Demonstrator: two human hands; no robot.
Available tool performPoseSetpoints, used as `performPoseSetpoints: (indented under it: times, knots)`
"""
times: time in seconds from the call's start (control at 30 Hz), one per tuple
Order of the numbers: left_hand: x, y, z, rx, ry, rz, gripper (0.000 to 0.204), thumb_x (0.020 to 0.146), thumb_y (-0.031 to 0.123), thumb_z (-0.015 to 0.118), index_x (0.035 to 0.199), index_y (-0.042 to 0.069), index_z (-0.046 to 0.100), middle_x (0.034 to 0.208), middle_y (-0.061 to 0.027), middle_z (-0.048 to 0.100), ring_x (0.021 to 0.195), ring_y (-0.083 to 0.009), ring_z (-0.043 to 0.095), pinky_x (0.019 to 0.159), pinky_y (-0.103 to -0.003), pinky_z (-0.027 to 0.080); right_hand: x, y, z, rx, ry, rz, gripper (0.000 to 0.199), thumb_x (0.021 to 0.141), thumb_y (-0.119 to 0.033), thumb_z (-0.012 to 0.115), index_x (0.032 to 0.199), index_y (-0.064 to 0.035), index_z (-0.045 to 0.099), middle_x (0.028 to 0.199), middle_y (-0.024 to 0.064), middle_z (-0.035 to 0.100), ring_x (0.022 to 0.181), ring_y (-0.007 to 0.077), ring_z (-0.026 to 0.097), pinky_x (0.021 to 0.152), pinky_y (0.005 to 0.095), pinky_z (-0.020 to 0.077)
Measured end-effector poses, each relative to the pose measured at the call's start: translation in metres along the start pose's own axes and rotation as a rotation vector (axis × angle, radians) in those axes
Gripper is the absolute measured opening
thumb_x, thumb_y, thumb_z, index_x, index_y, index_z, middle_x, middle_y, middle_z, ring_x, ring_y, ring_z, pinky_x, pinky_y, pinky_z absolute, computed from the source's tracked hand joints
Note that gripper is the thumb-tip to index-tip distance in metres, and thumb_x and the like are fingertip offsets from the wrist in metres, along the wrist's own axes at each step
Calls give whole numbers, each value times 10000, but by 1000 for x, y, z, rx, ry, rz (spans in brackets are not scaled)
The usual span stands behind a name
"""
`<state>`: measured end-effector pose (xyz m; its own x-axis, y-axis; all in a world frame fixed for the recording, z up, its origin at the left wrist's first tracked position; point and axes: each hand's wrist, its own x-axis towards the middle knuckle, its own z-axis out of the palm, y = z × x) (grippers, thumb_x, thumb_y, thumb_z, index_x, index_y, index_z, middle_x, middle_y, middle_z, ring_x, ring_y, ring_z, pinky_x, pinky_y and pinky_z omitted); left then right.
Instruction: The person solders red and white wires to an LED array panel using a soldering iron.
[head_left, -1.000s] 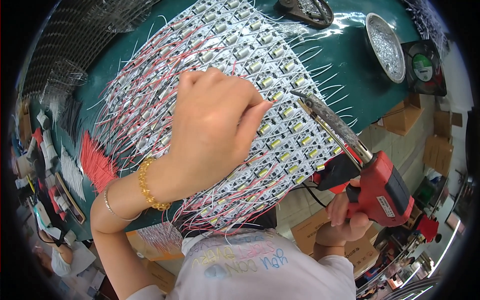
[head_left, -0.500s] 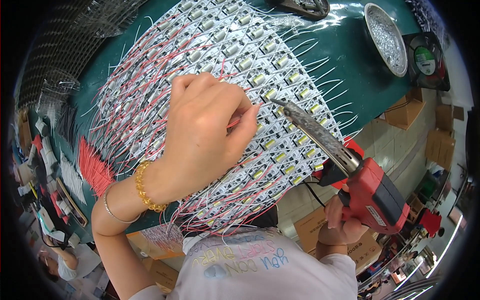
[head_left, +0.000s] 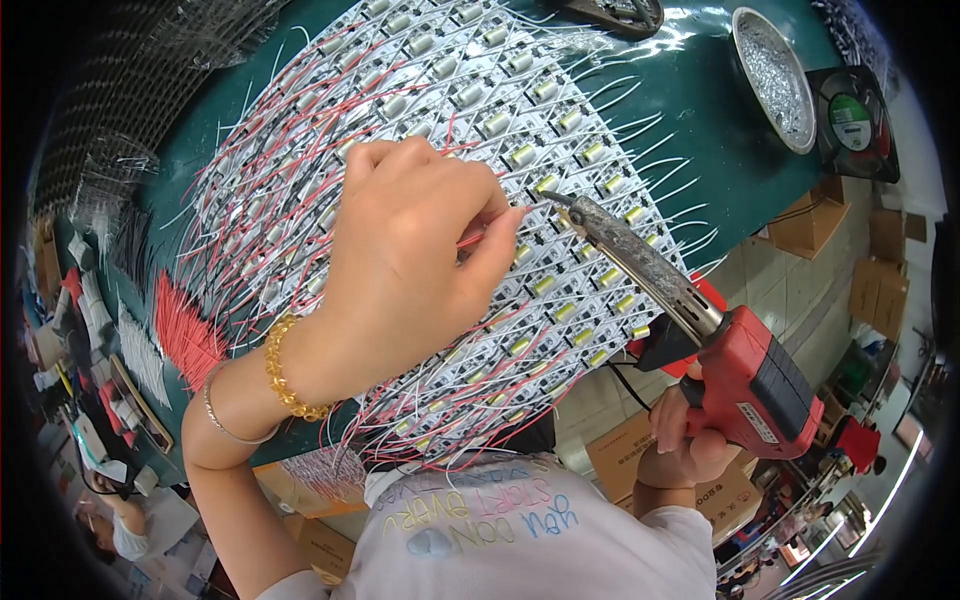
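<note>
Head view, left hand curled over boards

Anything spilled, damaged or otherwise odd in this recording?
One thing: the soldering gun in the right hand has a rough, mottled grey barrel, unlike the shiny metal collar behind it. That may be ordinary wear. No spill stands out.

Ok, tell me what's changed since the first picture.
The dark metal tip of the red-and-black plastic soldering gun moved left, closer to the left hand. Nothing was visibly taken or released. The right hand still grips the gun; the left stays over the white circuit boards.
</note>
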<state>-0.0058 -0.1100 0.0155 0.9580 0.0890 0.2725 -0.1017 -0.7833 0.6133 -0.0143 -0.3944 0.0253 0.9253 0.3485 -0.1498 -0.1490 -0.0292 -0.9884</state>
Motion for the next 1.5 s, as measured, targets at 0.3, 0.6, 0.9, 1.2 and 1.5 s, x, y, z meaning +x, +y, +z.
performPoseSetpoints:
  times: [0.3,0.6,0.9,1.2,1.5]
  knots:
    - [-1,-1,4,25,38,36,131,719,44,721,692,68,595,619,-20,521,630,-197,478,681,-330,346,-5,9,-11,21,16,-36,855,767,-568,653,1198,132,420,466,-2,476,361,91,437,370,222,341]
    - [-1,-6,3,-62,50,72,116,708,11,723,729,48,616,646,-34,551,631,-197,504,666,-329,371,2,-5,6,40,27,5,802,779,-537,663,1158,128,427,465,10,470,357,99,429,368,233,340]
    - [-2,-6,6,59,87,221,144,684,-9,727,711,46,596,632,-50,518,605,-227,495,671,-352,398,5,-3,7,69,39,-55,806,782,-534,655,1179,124,412,470,4,474,364,86,420,372,217,336]
    - [-2,-4,9,48,117,171,150,693,-22,716,695,44,581,589,-41,485,569,-217,476,651,-348,394,4,-6,8,46,37,-11,844,770,-553,651,1203,124,392,469,-8,472,369,85,429,378,215,345]
    - [-2,-3,7,27,86,131,148,706,-7,707,682,57,576,571,-29,477,550,-206,464,641,-337,376,2,-3,1,9,24,21,841,762,-558,662,1177,125,399,464,-6,470,367,87,435,372,217,348]
